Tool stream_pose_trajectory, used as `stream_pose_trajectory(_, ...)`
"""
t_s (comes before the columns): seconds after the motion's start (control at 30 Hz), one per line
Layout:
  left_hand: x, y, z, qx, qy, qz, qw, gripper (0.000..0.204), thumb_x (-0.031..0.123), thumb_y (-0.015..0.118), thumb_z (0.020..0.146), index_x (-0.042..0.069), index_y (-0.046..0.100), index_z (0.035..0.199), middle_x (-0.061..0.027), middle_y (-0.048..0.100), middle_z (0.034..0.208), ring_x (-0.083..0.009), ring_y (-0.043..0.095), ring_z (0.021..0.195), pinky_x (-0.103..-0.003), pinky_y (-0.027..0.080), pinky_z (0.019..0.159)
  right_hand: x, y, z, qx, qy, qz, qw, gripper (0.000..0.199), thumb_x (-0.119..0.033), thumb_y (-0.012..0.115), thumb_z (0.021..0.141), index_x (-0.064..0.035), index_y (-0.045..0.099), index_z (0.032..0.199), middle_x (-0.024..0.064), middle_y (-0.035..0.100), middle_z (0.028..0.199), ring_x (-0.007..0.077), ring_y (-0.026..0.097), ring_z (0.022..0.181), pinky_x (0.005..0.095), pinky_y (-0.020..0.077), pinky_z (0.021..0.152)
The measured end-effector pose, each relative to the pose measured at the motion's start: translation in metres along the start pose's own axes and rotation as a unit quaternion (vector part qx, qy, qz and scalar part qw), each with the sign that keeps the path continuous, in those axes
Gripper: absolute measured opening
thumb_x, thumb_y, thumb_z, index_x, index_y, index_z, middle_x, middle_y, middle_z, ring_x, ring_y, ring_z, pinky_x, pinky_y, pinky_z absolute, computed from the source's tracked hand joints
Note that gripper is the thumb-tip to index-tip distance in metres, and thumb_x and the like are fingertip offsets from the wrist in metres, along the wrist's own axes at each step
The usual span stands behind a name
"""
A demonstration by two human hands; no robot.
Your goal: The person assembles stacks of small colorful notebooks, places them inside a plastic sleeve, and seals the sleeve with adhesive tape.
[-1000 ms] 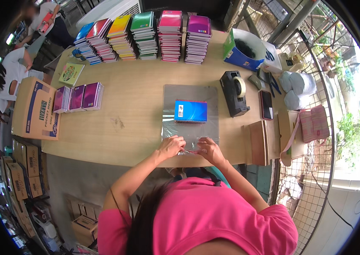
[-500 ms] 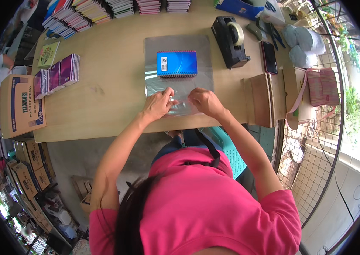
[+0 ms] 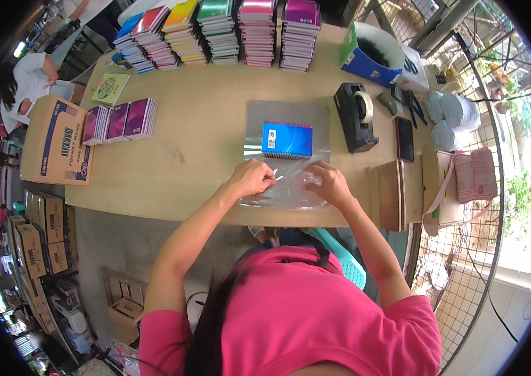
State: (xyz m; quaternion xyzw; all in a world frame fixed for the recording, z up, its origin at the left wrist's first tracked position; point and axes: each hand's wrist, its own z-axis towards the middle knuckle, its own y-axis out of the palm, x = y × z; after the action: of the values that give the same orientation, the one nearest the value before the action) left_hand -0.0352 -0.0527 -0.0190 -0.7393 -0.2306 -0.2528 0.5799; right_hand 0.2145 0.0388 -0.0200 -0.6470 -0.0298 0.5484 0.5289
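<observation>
Hands meet on a clear plastic bag [image 3: 284, 188] at the table [image 3: 203, 125] edge: left hand [image 3: 254, 178] and right hand [image 3: 328, 183] both pinch it; a blue notebook [image 3: 287, 139] lies just beyond them.

Both arms come up from the bottom of the frame, out of short pink sleeves, and reach toward the middle. The arms are bare and bent a little at the elbows. The left hand [image 3: 254, 178] sits just left of the middle, with its fingers curled in and pinched together, knuckles up. The right hand [image 3: 330, 183] sits just right of the middle, its fingers bent and pressing down. The two hands are close together, side by side, but not touching.
</observation>
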Motion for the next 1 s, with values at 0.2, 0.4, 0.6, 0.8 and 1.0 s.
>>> stream_pose_trajectory(0.2, -0.001, -0.026, 0.02, -0.061, -0.074, -0.035, 0.995, 0.022, 0.029, 0.082, 0.073, 0.01, 0.071, 0.075, -0.0053, 0.07, 0.072, -0.0242, 0.067, 0.07, -0.04, 0.051, 0.064, -0.059, -0.006, -0.042, 0.035, -0.113, -0.23, 0.966, 0.03, -0.037, 0.075, 0.077, -0.0089, 0.071, 0.087, 0.0118, 0.069, 0.094, 0.0301, 0.067, 0.08, 0.0392, 0.0501, 0.08)
stream_pose_trajectory(0.4, 0.044, -0.036, 0.012, 0.23, 0.113, 0.03, 0.966, 0.019, 0.024, 0.079, 0.08, 0.007, 0.07, 0.082, -0.008, 0.067, 0.084, -0.0241, 0.066, 0.077, -0.039, 0.052, 0.067, -0.025, -0.012, -0.096, -0.164, 0.276, -0.157, 0.934, 0.052, -0.052, 0.067, 0.087, -0.0043, 0.067, 0.067, 0.0165, 0.066, 0.065, 0.042, 0.067, 0.067, 0.0512, 0.0531, 0.064)
stream_pose_trajectory(0.6, 0.077, 0.012, -0.058, -0.086, 0.073, -0.2, 0.973, 0.024, 0.018, 0.078, 0.08, 0.006, 0.067, 0.098, -0.0094, 0.065, 0.097, -0.0251, 0.065, 0.089, -0.037, 0.051, 0.079, -0.022, 0.012, -0.138, -0.09, 0.391, 0.443, 0.802, 0.044, -0.007, 0.072, 0.085, 0.001, 0.051, 0.123, 0.0077, 0.061, 0.087, 0.0167, 0.061, 0.075, 0.0321, 0.0509, 0.07)
stream_pose_trajectory(0.8, 0.098, 0.03, -0.096, -0.174, 0.1, -0.219, 0.955, 0.041, 0.024, 0.083, 0.074, 0.008, 0.065, 0.107, -0.0108, 0.061, 0.109, -0.0294, 0.061, 0.104, -0.038, 0.049, 0.092, -0.071, -0.024, -0.131, 0.009, 0.348, 0.41, 0.843, 0.052, -0.001, 0.073, 0.081, 0.0022, 0.049, 0.127, 0.0112, 0.07, 0.09, 0.0191, 0.067, 0.086, 0.0302, 0.0525, 0.072)
stream_pose_trajectory(1.0, 0.111, 0.013, -0.12, -0.258, 0.164, -0.18, 0.935, 0.045, 0.035, 0.078, 0.08, 0.01, 0.064, 0.114, -0.0094, 0.061, 0.117, -0.03, 0.059, 0.113, -0.04, 0.047, 0.097, -0.095, -0.01, -0.144, 0.026, 0.351, 0.387, 0.852, 0.06, -0.001, 0.069, 0.082, -0.0005, 0.043, 0.136, 0.0116, 0.068, 0.091, 0.028, 0.069, 0.083, 0.0369, 0.0547, 0.076)
